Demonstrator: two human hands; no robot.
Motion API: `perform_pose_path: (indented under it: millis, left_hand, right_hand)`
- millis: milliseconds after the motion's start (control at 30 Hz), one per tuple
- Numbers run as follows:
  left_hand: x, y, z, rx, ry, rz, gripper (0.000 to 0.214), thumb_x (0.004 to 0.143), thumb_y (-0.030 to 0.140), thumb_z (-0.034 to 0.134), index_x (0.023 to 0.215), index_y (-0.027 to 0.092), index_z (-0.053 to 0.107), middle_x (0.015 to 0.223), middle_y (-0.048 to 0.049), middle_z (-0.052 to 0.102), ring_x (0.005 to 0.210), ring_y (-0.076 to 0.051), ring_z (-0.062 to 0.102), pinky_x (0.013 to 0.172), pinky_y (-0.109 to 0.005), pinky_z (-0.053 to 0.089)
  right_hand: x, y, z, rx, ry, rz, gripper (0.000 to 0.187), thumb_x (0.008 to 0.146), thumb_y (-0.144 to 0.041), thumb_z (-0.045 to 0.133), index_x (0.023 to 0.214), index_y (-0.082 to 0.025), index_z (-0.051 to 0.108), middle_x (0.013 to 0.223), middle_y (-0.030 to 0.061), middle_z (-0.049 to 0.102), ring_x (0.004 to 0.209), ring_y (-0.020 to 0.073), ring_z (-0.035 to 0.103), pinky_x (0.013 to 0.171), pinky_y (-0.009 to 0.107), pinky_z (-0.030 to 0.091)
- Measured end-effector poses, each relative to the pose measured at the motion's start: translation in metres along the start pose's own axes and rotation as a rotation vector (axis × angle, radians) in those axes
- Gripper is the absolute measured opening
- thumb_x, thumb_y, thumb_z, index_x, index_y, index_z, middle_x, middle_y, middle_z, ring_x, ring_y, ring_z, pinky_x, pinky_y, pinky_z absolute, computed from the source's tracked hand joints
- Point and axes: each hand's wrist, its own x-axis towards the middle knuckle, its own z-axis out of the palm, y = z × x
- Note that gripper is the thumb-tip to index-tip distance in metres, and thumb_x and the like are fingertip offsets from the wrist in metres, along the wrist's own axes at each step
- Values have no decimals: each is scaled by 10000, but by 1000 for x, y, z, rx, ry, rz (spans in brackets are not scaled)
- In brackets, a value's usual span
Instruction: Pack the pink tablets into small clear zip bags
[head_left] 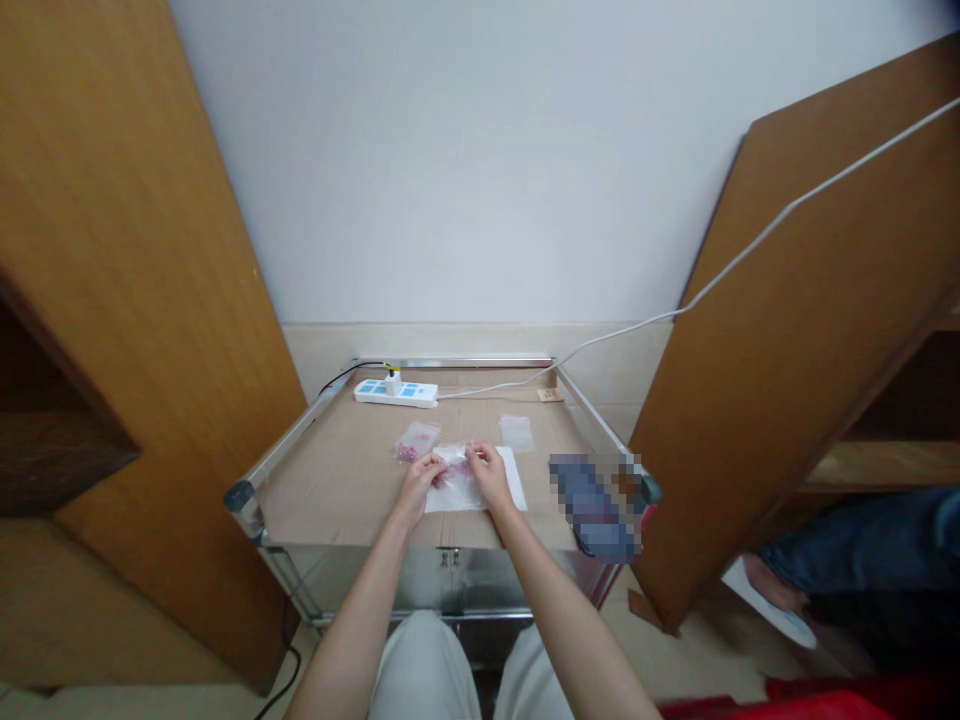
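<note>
Between my two hands is a clear plastic bag point(454, 456), with something pinkish showing through it. My left hand point(422, 482) pinches its left side, and my right hand point(486, 468) grips the right side, fingers closed. Under the bag lies a white sheet of paper point(513, 480) on the cardboard-covered tabletop point(330, 490). Just beyond my left hand rests another clear bag point(416, 440) with small red-pink pieces inside. A flat stack of clear bags point(517, 433) lies beyond my right hand. The exact contents of the held bag are too small to make out.
A white power strip point(396, 392) with a plug stands at the back left, its white cable point(622, 328) running up to the right. A blurred dark item point(596, 508) lies at the right edge. Wooden panels flank the table; another person's leg point(862, 545) is at right.
</note>
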Motion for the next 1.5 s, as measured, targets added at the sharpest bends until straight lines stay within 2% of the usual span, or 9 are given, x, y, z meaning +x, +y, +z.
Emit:
perform_pose_path:
  millis: [233, 400, 533, 667, 867, 1133, 1333, 1500]
  left_hand:
    - [-1, 3, 1, -17, 15, 0, 190, 578, 306, 610, 567, 137, 524, 514, 26, 524, 464, -62, 439, 477, -178, 300]
    - [-2, 7, 5, -44, 15, -44, 263, 578, 355, 626, 719, 135, 602, 657, -28, 607, 557, -97, 509, 524, -198, 346]
    - [0, 2, 5, -39, 56, -34, 270, 544, 348, 660, 684, 121, 617, 612, -24, 607, 535, -92, 502, 526, -200, 357]
    - [2, -3, 3, -14, 32, -43, 269, 543, 338, 664, 691, 115, 634, 636, -33, 620, 563, -98, 514, 548, -204, 374]
    - [2, -6, 2, 54, 59, -40, 278, 520, 352, 671, 669, 120, 635, 570, -13, 592, 528, -95, 490, 521, -202, 356]
    - [0, 0, 5, 142, 63, 18, 238, 534, 350, 648, 584, 118, 630, 492, 6, 540, 480, -81, 439, 485, -190, 318]
    - [1, -3, 5, 149, 28, 10, 282, 565, 366, 629, 690, 115, 655, 606, -35, 605, 545, -107, 486, 532, -208, 351]
    - [0, -1, 5, 85, 43, 8, 284, 583, 376, 622, 691, 116, 655, 579, -23, 593, 511, -90, 471, 523, -203, 342]
  right_hand:
    - [-1, -6, -2, 17, -9, -12, 213, 731, -333, 452, 594, -185, 516, 731, 29, 553, 753, 155, 505, 663, 247, 386]
    - [-2, -7, -1, 27, -93, -20, 184, 716, -317, 469, 597, -188, 527, 729, 27, 562, 731, 151, 508, 637, 242, 390]
    - [-3, -11, -1, 11, -134, -53, 155, 713, -282, 471, 611, -188, 540, 769, 33, 564, 746, 147, 513, 631, 238, 392]
    - [-5, -14, -1, -21, -152, -77, 116, 715, -266, 478, 672, -187, 552, 808, 45, 556, 738, 146, 513, 598, 234, 397]
    - [-6, -14, 0, -88, -190, -150, 85, 712, -228, 487, 676, -189, 553, 798, 42, 551, 764, 150, 504, 664, 265, 397]
    - [-7, -14, 1, -132, -194, -192, 51, 705, -196, 489, 678, -191, 531, 778, 31, 529, 731, 141, 491, 666, 260, 385]
    - [-7, -15, 1, -154, -161, -159, 63, 706, -225, 497, 664, -186, 524, 739, 20, 520, 680, 134, 481, 619, 244, 380]
    - [-8, -19, 0, -111, -148, -118, 136, 737, -289, 483, 683, -186, 552, 730, 29, 548, 685, 139, 498, 598, 238, 381]
